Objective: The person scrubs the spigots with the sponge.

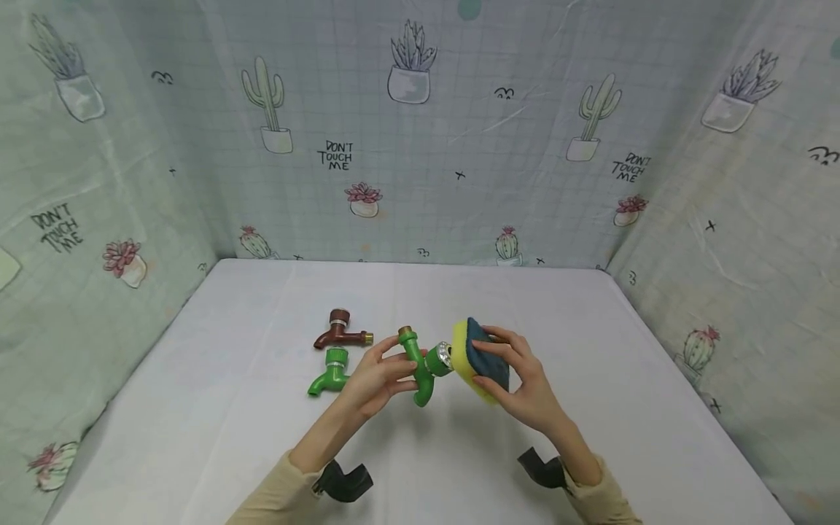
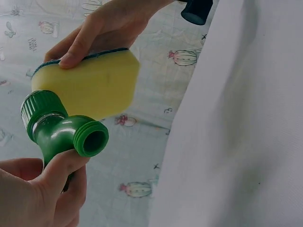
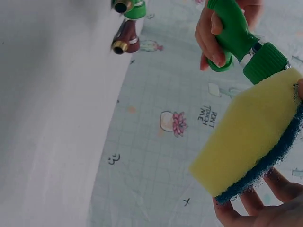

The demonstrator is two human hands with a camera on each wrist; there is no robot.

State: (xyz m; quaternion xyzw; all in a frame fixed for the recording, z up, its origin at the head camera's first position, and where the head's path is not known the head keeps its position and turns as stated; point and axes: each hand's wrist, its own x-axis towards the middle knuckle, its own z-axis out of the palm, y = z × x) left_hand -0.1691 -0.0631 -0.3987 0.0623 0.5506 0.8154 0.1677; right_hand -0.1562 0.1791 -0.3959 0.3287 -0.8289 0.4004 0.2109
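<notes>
A green tap (image 1: pixel 420 368) is held above the table by my left hand (image 1: pixel 380 379), its fingers and thumb round the body. In the left wrist view the tap's threaded spout end (image 2: pixel 92 139) points toward the camera. My right hand (image 1: pixel 528 386) grips a yellow sponge (image 1: pixel 462 354) by its dark blue scouring side (image 1: pixel 487 357). The sponge's yellow face is against the ribbed green cap (image 3: pixel 266 63) of the tap, or very close to it. Part of the tap's body is hidden behind my left fingers.
A brown tap (image 1: pixel 341 333) and a second green tap (image 1: pixel 329 373) lie on the white table (image 1: pixel 230 415), left of my left hand. Patterned cloth (image 1: pixel 420 168) stands at the back and both sides. Dark curved pieces (image 1: pixel 344 483) sit at both wrists.
</notes>
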